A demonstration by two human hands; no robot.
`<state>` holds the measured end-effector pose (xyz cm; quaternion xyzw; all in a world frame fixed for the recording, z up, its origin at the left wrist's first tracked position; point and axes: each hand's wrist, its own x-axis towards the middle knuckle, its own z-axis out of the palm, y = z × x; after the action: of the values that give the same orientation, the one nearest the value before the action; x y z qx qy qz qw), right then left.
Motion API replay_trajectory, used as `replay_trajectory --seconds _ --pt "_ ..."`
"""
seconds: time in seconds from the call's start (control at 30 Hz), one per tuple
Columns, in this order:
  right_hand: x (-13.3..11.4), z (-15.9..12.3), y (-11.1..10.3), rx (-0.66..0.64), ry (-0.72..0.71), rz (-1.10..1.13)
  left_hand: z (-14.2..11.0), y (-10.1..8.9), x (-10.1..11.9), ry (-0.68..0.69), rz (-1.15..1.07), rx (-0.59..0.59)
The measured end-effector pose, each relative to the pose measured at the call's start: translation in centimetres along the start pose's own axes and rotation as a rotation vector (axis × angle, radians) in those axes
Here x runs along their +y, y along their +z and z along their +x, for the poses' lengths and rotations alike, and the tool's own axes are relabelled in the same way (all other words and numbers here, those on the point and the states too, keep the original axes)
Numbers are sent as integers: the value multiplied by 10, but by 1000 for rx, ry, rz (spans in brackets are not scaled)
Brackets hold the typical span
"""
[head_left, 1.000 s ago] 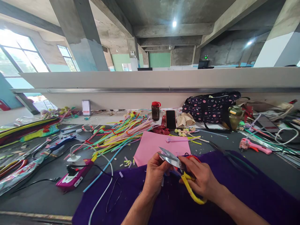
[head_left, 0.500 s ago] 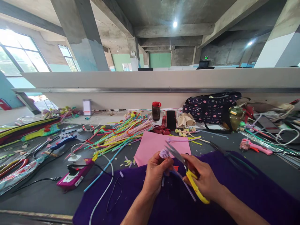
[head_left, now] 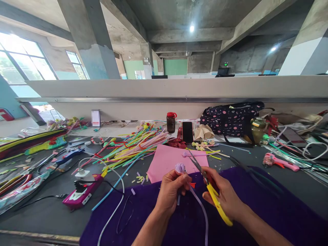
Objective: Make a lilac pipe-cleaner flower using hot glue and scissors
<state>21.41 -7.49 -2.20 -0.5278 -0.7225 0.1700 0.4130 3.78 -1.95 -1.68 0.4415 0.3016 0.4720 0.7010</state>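
My left hand (head_left: 172,189) pinches a small light-purple flower (head_left: 180,167) made of fuzzy stem, its petals showing above the fingertips. A long lilac pipe cleaner (head_left: 202,206) trails from that hand down and to the right. My right hand (head_left: 224,193) grips yellow-handled scissors (head_left: 214,200), with fingers in the loops. The blades are slightly apart and point up and left, just right of the flower without touching it. Behind the hands lies a pink sheet (head_left: 164,162), with another purple-tipped stem (head_left: 194,154) on its far side.
A purple cloth (head_left: 143,218) covers the near table. Left are a magenta power strip (head_left: 83,193), cables and a pile of colourful pipe cleaners (head_left: 139,147). Farther back stand a red-capped bottle (head_left: 171,123), a phone (head_left: 187,132) and a patterned bag (head_left: 225,119). A pink glue gun (head_left: 280,161) lies right.
The scissors have moved slightly right, away from the flower, and their blades have parted a little. The lilac pipe cleaner now hangs in a longer curve. My left hand has barely moved.
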Motion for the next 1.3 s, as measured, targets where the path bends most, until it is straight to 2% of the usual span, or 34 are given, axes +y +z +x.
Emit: replay_trajectory --seconds 0.17,0.37,0.83,1.3 --pt "-8 -1 2 22 -116 -141 -1 2 1 3 -15 -13" --pt "-6 0 6 44 -170 -229 -1 3 -1 1 -10 -29" --pt "0 -3 9 20 -193 -273 -2 4 -3 22 58 -28" --pt "0 -2 10 -1 -204 -267 -2 5 -7 35 36 -21"
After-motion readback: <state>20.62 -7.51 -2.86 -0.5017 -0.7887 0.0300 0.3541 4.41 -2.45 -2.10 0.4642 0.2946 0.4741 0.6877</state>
